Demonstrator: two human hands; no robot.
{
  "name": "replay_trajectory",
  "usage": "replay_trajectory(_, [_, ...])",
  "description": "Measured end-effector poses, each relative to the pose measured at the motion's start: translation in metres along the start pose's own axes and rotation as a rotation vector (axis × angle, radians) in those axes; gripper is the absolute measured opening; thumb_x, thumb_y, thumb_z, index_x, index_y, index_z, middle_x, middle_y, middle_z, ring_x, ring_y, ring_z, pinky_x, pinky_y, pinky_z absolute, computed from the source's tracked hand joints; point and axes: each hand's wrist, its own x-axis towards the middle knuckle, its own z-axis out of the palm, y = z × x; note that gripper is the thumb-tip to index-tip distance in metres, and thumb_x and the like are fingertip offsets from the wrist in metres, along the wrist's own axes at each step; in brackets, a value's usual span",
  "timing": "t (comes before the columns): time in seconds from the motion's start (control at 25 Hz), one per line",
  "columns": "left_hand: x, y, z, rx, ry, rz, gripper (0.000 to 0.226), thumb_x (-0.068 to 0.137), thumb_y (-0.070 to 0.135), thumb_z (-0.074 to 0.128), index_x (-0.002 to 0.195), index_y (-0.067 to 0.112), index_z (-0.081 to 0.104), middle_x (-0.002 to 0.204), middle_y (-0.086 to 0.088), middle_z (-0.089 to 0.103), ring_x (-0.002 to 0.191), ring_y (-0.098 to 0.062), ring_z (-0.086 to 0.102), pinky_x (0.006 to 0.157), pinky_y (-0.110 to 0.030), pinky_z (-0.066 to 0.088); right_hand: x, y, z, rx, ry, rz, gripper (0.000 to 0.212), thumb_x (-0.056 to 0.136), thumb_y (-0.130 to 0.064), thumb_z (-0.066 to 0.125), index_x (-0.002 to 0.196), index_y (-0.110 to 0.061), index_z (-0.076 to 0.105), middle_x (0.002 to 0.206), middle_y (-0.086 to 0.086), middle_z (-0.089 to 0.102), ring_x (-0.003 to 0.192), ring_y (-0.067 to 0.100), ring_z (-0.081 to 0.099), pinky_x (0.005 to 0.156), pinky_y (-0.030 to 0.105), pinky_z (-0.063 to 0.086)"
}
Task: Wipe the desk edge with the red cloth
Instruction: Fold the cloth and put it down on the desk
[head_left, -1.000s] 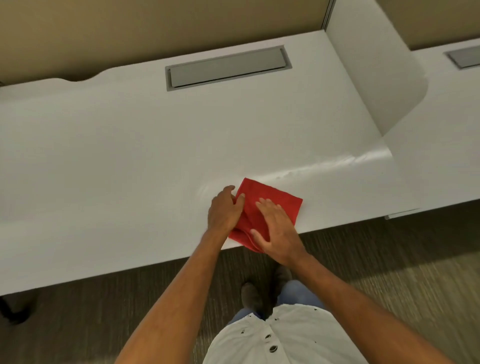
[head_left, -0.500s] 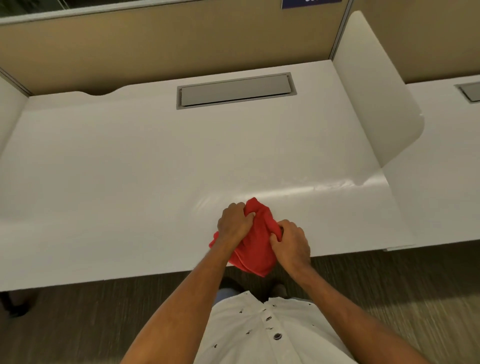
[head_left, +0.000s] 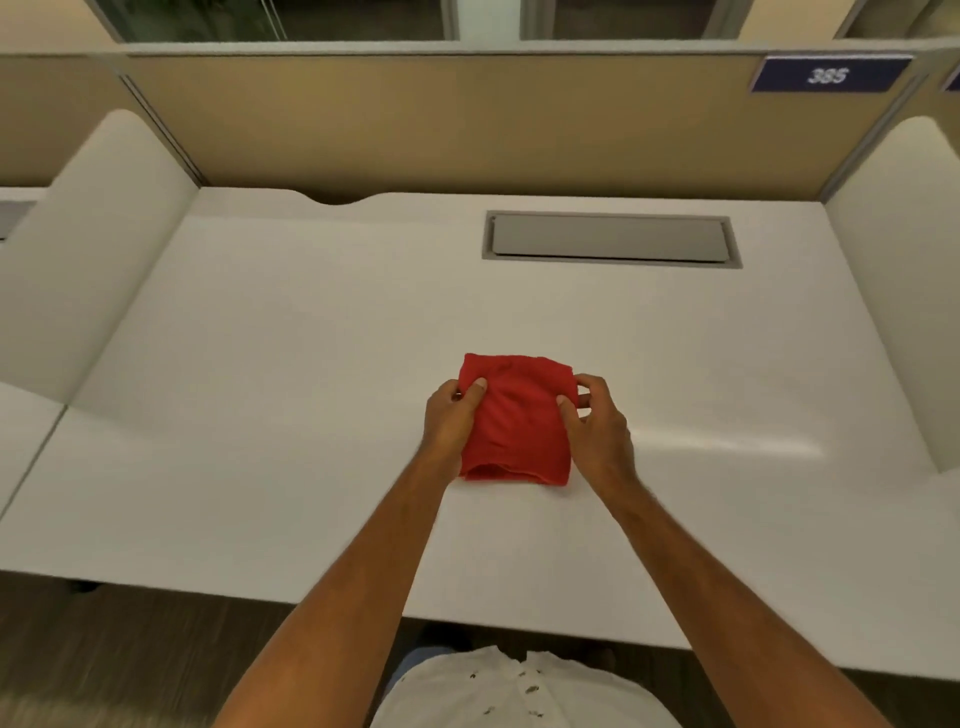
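Observation:
The red cloth (head_left: 517, 421) lies folded into a rough square on the white desk (head_left: 270, 415), near its middle and well back from the front edge (head_left: 208, 590). My left hand (head_left: 451, 415) pinches the cloth's left side, thumb on top. My right hand (head_left: 597, 426) pinches the right side in the same way. Both forearms reach across the front edge from below.
A grey cable hatch (head_left: 610, 239) is set into the desk at the back right. White curved dividers stand at the left (head_left: 88, 260) and right (head_left: 898, 291). A tan partition (head_left: 467, 124) with a blue number plate (head_left: 828, 75) closes the back. Carpet floor lies below the edge.
The cloth went from the front edge, was bunched up in both hands, and now lies folded farther in on the desk. The view has tilted up and shifted.

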Motion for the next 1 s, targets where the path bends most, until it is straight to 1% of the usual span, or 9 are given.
replay_trajectory(0.12, [0.047, 0.035, -0.051, -0.037, -0.006, -0.009, 0.034, 0.097, 0.045, 0.063, 0.111, 0.015, 0.068, 0.110, -0.003, 0.071, 0.100, -0.020, 0.066, 0.082, -0.035, 0.057, 0.038, -0.057, 0.049, 0.064, 0.017, -0.012, 0.031, 0.104, -0.038, 0.060, 0.134, -0.031, 0.052, 0.116, -0.004, 0.071, 0.093, 0.023, 0.072, 0.084, 0.045, 0.061])
replay_trajectory(0.2, [0.079, 0.059, -0.083, -0.042, -0.013, -0.006, 0.024, 0.098, 0.045, 0.061, 0.105, 0.022, 0.067, 0.109, 0.002, 0.070, 0.100, -0.018, 0.066, 0.076, -0.031, 0.053, 0.065, -0.091, 0.080, 0.085, 0.035, -0.024, 0.031, 0.104, -0.037, 0.061, 0.133, -0.031, 0.053, 0.117, -0.002, 0.072, 0.096, 0.025, 0.072, 0.085, 0.046, 0.061])
replay_trajectory(0.28, [0.110, 0.082, -0.108, -0.036, -0.022, 0.005, 0.016, 0.098, 0.042, 0.060, 0.100, 0.027, 0.066, 0.108, 0.004, 0.070, 0.099, -0.016, 0.065, 0.072, -0.030, 0.051, 0.092, -0.120, 0.107, 0.090, 0.057, -0.033, 0.031, 0.104, -0.038, 0.061, 0.133, -0.029, 0.052, 0.120, 0.001, 0.072, 0.098, 0.025, 0.071, 0.087, 0.046, 0.061])
replay_trajectory(0.4, [0.158, 0.113, -0.136, -0.016, -0.047, 0.006, 0.012, 0.096, 0.034, 0.055, 0.100, 0.027, 0.064, 0.105, 0.005, 0.069, 0.094, -0.014, 0.064, 0.067, -0.029, 0.047, 0.132, -0.160, 0.140, 0.103, 0.087, -0.048, 0.032, 0.105, -0.037, 0.061, 0.133, -0.026, 0.052, 0.122, 0.003, 0.072, 0.099, 0.024, 0.070, 0.089, 0.047, 0.062])
replay_trajectory(0.48, [0.188, 0.133, -0.147, 0.005, -0.065, 0.006, 0.012, 0.095, 0.028, 0.052, 0.100, 0.026, 0.062, 0.104, 0.004, 0.067, 0.095, -0.016, 0.061, 0.069, -0.030, 0.046, 0.157, -0.182, 0.157, 0.096, 0.094, -0.052, 0.034, 0.105, -0.036, 0.062, 0.134, -0.023, 0.051, 0.125, 0.006, 0.072, 0.103, 0.025, 0.069, 0.092, 0.048, 0.061])
replay_trajectory(0.56, [0.220, 0.149, -0.154, 0.034, -0.068, 0.012, 0.011, 0.097, 0.027, 0.051, 0.103, 0.026, 0.060, 0.107, 0.003, 0.065, 0.099, -0.018, 0.061, 0.074, -0.031, 0.048, 0.184, -0.199, 0.172, 0.089, 0.108, -0.048, 0.034, 0.104, -0.034, 0.062, 0.134, -0.020, 0.051, 0.125, 0.007, 0.071, 0.106, 0.027, 0.070, 0.093, 0.048, 0.061])
replay_trajectory(0.72, [0.288, 0.169, -0.159, 0.080, -0.021, 0.057, 0.022, 0.102, 0.028, 0.053, 0.121, 0.020, 0.058, 0.120, 0.000, 0.063, 0.107, -0.022, 0.061, 0.091, -0.037, 0.051, 0.243, -0.223, 0.195, 0.080, 0.140, -0.048, 0.030, 0.104, -0.030, 0.063, 0.129, -0.019, 0.051, 0.116, 0.007, 0.071, 0.103, 0.028, 0.071, 0.087, 0.046, 0.062])
replay_trajectory(0.88, [0.350, 0.179, -0.158, 0.075, 0.035, 0.096, 0.026, 0.100, 0.026, 0.058, 0.125, 0.019, 0.059, 0.121, -0.001, 0.063, 0.107, -0.021, 0.059, 0.091, -0.036, 0.050, 0.300, -0.238, 0.213, 0.051, 0.142, -0.039, 0.026, 0.104, -0.025, 0.063, 0.125, -0.017, 0.051, 0.104, 0.002, 0.066, 0.096, 0.025, 0.069, 0.085, 0.049, 0.063])
replay_trajectory(1.0, [0.388, 0.185, -0.153, 0.109, 0.080, 0.135, 0.029, 0.099, 0.028, 0.063, 0.126, 0.018, 0.060, 0.123, -0.002, 0.064, 0.105, -0.020, 0.059, 0.090, -0.034, 0.048, 0.334, -0.239, 0.227, 0.006, 0.157, -0.044, 0.023, 0.104, -0.019, 0.062, 0.124, -0.014, 0.051, 0.101, 0.000, 0.066, 0.091, 0.024, 0.067, 0.085, 0.049, 0.062])
